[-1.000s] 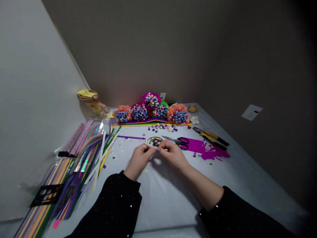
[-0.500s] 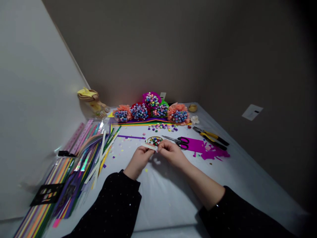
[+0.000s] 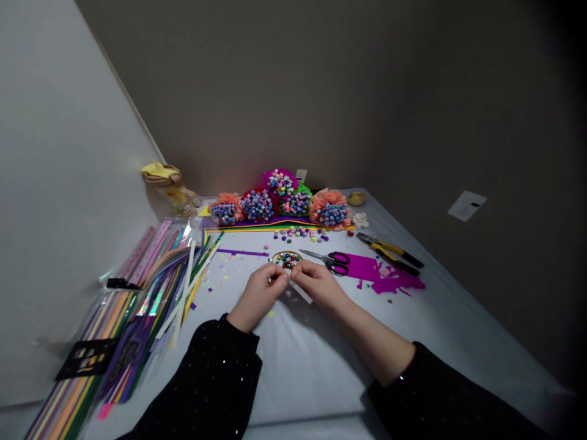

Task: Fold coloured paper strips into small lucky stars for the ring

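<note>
A narrow white paper strip (image 3: 301, 292) is pinched between my two hands, its free end slanting down to the right beneath my right hand. My left hand (image 3: 263, 290) is closed with thumb and forefinger on the strip. The fingertips of my right hand (image 3: 318, 283) meet those of my left and also pinch it. Just beyond my fingers lies a round gold-rimmed dish (image 3: 287, 260) of small shiny folded stars. Loose pastel stars (image 3: 302, 233) are scattered farther back.
Scissors (image 3: 328, 261) lie right of the dish, beside magenta paper scraps (image 3: 385, 278) and yellow-black pliers (image 3: 389, 252). Star bouquets (image 3: 259, 205) line the back. Packs of coloured paper strips (image 3: 98, 342) cover the left side. A wooden hand figure (image 3: 172, 189) stands back left.
The white strip has swung from pointing left across my left fingers to hanging down and right under my right hand. Both hands stay in nearly the same place.
</note>
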Demonstrator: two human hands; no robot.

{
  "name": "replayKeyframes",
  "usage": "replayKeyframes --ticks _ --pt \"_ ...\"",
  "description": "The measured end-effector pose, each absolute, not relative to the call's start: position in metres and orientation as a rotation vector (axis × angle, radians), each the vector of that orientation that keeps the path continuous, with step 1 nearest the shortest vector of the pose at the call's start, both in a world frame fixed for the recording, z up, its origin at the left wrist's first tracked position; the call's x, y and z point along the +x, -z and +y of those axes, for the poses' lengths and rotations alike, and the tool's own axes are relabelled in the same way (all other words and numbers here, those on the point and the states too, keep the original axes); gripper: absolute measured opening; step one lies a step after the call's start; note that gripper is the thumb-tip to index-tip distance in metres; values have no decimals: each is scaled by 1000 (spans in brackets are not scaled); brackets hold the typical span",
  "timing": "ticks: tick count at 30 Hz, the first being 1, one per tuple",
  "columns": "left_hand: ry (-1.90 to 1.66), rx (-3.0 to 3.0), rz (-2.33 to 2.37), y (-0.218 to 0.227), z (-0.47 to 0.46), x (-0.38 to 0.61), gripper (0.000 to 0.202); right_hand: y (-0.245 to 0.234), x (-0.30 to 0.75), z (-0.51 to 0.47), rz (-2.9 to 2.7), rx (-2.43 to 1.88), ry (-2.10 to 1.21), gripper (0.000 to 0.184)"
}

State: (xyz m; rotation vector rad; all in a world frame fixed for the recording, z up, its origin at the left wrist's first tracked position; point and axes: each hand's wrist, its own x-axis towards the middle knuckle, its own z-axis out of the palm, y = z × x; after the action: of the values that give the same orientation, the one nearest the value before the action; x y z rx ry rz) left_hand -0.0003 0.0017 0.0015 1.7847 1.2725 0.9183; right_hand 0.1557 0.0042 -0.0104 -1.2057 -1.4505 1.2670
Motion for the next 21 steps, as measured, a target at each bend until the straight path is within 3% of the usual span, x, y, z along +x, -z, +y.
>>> replayKeyframes --ticks 5,21 --pt "-1007 1781 1350 0 2 0 14 16 154 5 -1350 -1184 -1382 25" --pt "-1087 1900 1380 5 -2 1 16 10 150 1 -1377 -1180 -1333 25"
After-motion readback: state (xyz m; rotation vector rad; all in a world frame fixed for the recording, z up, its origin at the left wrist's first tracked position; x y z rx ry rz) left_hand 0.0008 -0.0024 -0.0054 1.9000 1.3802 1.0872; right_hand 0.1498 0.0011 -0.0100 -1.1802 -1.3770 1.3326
